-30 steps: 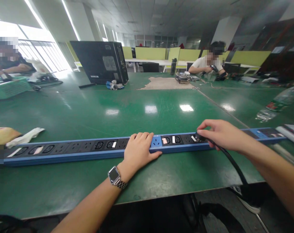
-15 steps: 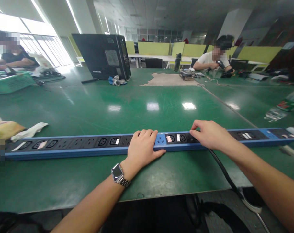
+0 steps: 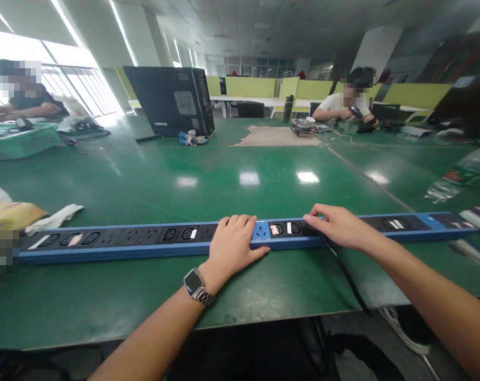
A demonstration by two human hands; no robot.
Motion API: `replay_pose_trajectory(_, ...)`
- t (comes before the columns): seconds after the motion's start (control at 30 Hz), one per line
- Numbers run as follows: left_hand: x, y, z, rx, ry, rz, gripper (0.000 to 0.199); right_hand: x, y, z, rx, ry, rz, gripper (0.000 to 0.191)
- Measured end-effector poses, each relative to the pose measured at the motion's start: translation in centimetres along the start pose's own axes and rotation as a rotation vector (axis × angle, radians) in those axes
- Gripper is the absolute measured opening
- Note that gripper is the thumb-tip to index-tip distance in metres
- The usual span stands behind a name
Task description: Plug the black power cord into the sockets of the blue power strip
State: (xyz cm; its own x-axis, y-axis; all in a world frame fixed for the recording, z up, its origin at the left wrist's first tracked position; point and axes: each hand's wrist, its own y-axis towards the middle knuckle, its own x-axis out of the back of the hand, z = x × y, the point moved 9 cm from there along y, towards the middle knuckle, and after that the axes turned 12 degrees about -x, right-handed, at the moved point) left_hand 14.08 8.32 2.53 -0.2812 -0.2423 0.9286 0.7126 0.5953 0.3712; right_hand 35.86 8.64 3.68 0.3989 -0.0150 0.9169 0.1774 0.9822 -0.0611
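A long blue power strip [image 3: 125,252] with black socket faces lies across the green table [image 3: 208,196]. My left hand [image 3: 232,244] grips it near the middle, fingers over the top and thumb along the near side. To the right, my right hand [image 3: 337,226] is closed around a black power plug at the strip; the fingers mostly hide it. Its black cord [image 3: 346,275] runs down past the table's near edge. How far the plug sits in a socket cannot be made out.
A black computer case [image 3: 168,100] and work gloves [image 3: 192,138] stand farther back. At right lies a plastic bottle [image 3: 456,177]; a green basket [image 3: 24,142] and yellow packet [image 3: 16,216] are at left. Two people sit across the table, one handling a dark tool.
My right hand has shifted slightly left along the strip with the plug, and the cord has swung left. My left hand keeps its hold. The camera view has tilted a little.
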Motion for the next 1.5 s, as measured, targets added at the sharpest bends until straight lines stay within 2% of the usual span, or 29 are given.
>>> replay_pose_trajectory(0.07, 0.3, 0.1, -0.4, -0.026, -0.047, -0.016, 0.067, 0.7, 1.0, -2.3, -0.034, 0.160, -0.044, 0.047)
replay_pose_trajectory(0.17, 0.4, 1.1, -1.7, -0.078, -0.138, -0.034, 0.067, 2.6, 1.8, -6.1, -0.124, 0.256, -0.343, 0.046)
replay_pose_trajectory(0.23, 0.1, 2.4, -3.3, -0.116, -0.185, -0.044, 0.068, 2.9, 1.8, -7.5, -0.148, 0.290, -0.461, 0.043)
replay_pose_trajectory(0.37, -1.2, 6.0, -7.3, -0.201, -0.223, -0.064, 0.072, 2.3, 1.6, -7.6, -0.126, 0.268, -0.491, 0.043)
replay_pose_trajectory(0.47, -2.1, 8.1, -9.5, -0.248, -0.221, -0.076, 0.043, 2.4, 1.2, -7.3, -0.112, 0.279, -0.515, 0.042)
replay_pose_trajectory(0.53, -1.1, 8.9, -10.0, -0.269, -0.249, -0.185, 0.033, 2.5, 1.2, -7.2, -0.112, 0.271, -0.522, 0.042)
replay_pose_trajectory(0.6, 2.0, 8.8, -8.4, -0.208, -0.334, -0.449, 0.032, 2.5, 1.2, -7.2, -0.113, 0.249, -0.524, 0.042)
replay_pose_trajectory(0.67, 5.6, 7.3, -4.6, -0.030, -0.450, -0.782, 0.031, 2.5, 1.2, -7.1, -0.112, 0.235, -0.525, 0.042)
replay_pose_trajectory(0.7, 6.9, 6.3, -2.5, 0.075, -0.500, -0.910, 0.030, 2.4, 1.2, -7.1, -0.111, 0.235, -0.521, 0.041)
replay_pose_trajectory(0.73, 7.8, 5.1, -0.3, 0.178, -0.538, -0.995, 0.029, 2.4, 1.2, -7.1, -0.113, 0.239, -0.517, 0.041)
replay_pose_trajectory(0.77, 8.3, 4.1, 1.4, 0.244, -0.567, -1.024, 0.028, 2.4, 1.2, -7.1, -0.120, 0.243, -0.513, 0.041)
replay_pose_trajectory(0.83, 8.6, 2.8, 3.5, 0.226, -0.607, -0.936, 0.027, 2.3, 1.3, -7.1, -0.137, 0.234, -0.504, 0.041)
replay_pose_trajectory(0.87, 8.2, 2.4, 4.0, 0.195, -0.608, -0.828, 0.027, 2.2, 1.3, -7.1, -0.143, 0.224, -0.500, 0.041)
replay_pose_trajectory(0.97, 5.1, 0.8, 3.9, 0.126, -0.580, -0.479, 0.030, 2.2, 1.2, -7.0, -0.156, 0.190, -0.503, 0.041)
replay_pose_trajectory(1.03, 3.1, -0.1, 3.3, 0.116, -0.531, -0.340, 0.032, 2.2, 1.1, -7.0, -0.165, 0.179, -0.507, 0.041)
replay_pose_trajectory(1.1, 1.9, -0.2, 2.5, 0.111, -0.461, -0.287, 0.033, 2.2, 1.0, -7.0, -0.168, 0.181, -0.512, 0.041)
replay_pose_trajectory(1.17, 1.5, 0.1, 1.8, 0.106, -0.384, -0.279, 0.034, 2.3, 0.9, -7.0, -0.160, 0.192, -0.514, 0.040)
replay_pose_trajectory(1.37, 2.0, 0.7, 1.0, 0.081, -0.215, -0.232, 0.035, 2.0, 1.0, -7.2, -0.168, 0.195, -0.501, 0.041)
replay_pose_trajectory(1.5, 2.0, 0.6, 1.2, 0.126, -0.205, -0.199, 0.032, 2.1, 0.8, -7.2, -0.163, 0.207, -0.511, 0.041)
